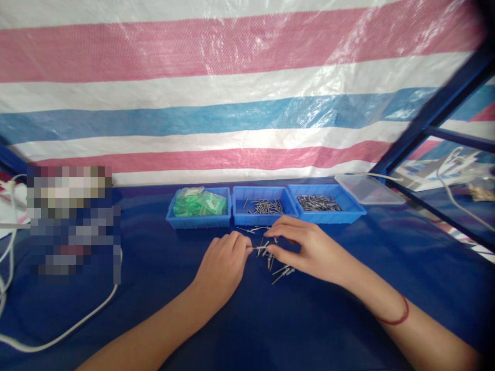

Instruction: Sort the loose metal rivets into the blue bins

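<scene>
My left hand [224, 263] is closed, pinching a blind rivet [259, 248] by its thin pin, with the wider end pointing right. Just across from it, my right hand [311, 250] curves over a loose pile of blind rivets [269, 260], its thumb and fingers apart. The right thumb tip is very close to the pinched rivet; whether they touch I cannot tell. More rivets [285, 271] lie below the right hand on the blue table [247, 330]. Beyond my hands, a middle blue bin [264, 220] holds several similar rivets.
A left blue bin [199, 222] holds green plastic packets [199, 203]. The right blue bin [331, 217] contains many metal pieces [317, 203], with a clear lid [369, 190] behind it. White cable [69, 340] runs along the left; a blue frame post [417, 118] stands right.
</scene>
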A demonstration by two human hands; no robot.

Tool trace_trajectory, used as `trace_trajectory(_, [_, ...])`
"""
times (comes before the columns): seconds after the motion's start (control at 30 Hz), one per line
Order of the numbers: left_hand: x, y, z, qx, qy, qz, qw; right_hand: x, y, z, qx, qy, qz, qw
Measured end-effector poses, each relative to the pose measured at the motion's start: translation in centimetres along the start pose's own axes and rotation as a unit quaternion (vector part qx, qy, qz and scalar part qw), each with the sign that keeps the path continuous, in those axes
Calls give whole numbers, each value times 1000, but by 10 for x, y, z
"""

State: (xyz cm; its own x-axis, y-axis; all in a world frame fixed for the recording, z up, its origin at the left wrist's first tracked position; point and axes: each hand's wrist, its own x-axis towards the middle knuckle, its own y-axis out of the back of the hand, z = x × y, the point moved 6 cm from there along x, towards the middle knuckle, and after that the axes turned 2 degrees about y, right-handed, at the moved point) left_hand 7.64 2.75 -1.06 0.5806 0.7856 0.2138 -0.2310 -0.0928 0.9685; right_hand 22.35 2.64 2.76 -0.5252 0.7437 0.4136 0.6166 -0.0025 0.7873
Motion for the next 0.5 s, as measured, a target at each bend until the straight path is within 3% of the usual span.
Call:
trace_trajectory(0.2, [-2,12,-1,-175,19,57,983,-1,-21,-2,15,-3,-41,999])
trace_trajectory(0.37, [-3,16,-8,-330,78,120,933,0,-19,-1,61,-18,-32,997])
trace_trajectory(0.5, [-2,11,-13,-415,114,110,896,1,-20,-4,108,-33,-23,993])
